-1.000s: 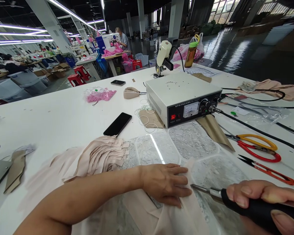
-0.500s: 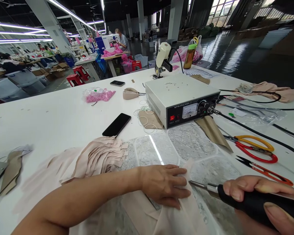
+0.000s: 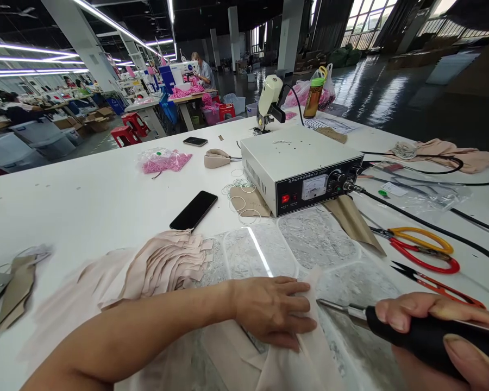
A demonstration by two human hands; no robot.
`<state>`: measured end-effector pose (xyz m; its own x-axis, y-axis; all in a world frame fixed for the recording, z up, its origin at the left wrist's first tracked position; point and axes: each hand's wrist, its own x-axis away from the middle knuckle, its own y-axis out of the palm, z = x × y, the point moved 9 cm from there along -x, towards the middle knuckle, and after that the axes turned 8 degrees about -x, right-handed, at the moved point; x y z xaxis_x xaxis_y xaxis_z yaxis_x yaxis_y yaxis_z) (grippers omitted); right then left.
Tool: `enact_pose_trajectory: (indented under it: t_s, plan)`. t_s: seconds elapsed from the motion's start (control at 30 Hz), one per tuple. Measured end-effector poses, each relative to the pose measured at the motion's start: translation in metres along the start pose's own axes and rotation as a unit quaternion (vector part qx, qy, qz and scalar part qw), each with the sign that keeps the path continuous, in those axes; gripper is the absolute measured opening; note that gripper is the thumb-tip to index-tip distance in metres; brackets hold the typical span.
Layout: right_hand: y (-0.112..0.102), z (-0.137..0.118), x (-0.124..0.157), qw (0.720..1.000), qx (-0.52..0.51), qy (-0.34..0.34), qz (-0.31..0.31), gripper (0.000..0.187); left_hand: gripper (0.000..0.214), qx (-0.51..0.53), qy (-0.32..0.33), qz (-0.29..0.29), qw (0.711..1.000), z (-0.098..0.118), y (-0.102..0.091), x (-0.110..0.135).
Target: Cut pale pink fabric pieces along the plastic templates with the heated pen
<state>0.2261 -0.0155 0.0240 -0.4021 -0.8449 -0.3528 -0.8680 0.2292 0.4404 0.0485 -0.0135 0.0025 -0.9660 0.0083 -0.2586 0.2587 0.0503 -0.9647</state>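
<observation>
Left hand [image 3: 275,310] lies palm down with its fingers slightly spread, and under it I have the piece of fabric [image 3: 287,366] on the gray marbled mat [image 3: 309,236], near the front of the bench [image 3: 89,206]. From where I sit, the fabric looks thin, matte and pale blush pink. It is smooth beyond my fingertips, where it narrows toward a point, but below the wrist it breaks into soft folds and overlapping layers that run out of my view. A dark slanted line shows beside one of those layers; I can't make out what it is.

My right hand [image 3: 440,310] is wrapped around the black handle of a pen-like cutting tool [image 3: 385,326]. Its slim metal tip points at the fabric's right edge, so close that I can't tell whether it touches.

Left of the mat, a fanned stack of similar pink fabric strips [image 3: 163,260] shows ruffled, uneven ends, partly behind my left forearm. Beyond sit a smartphone [image 3: 193,210] and a generator box [image 3: 303,157], its red switch lit.
</observation>
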Motion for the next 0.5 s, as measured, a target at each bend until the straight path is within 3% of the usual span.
enact_pose_trajectory:
  t_s: [0.5]
  plan:
    - [0.014,-0.007,-0.002,0.999,0.027,-0.022,-0.020,0.013,0.051,-0.001,-0.007,-0.003,1.000,-0.002,0.000,0.000]
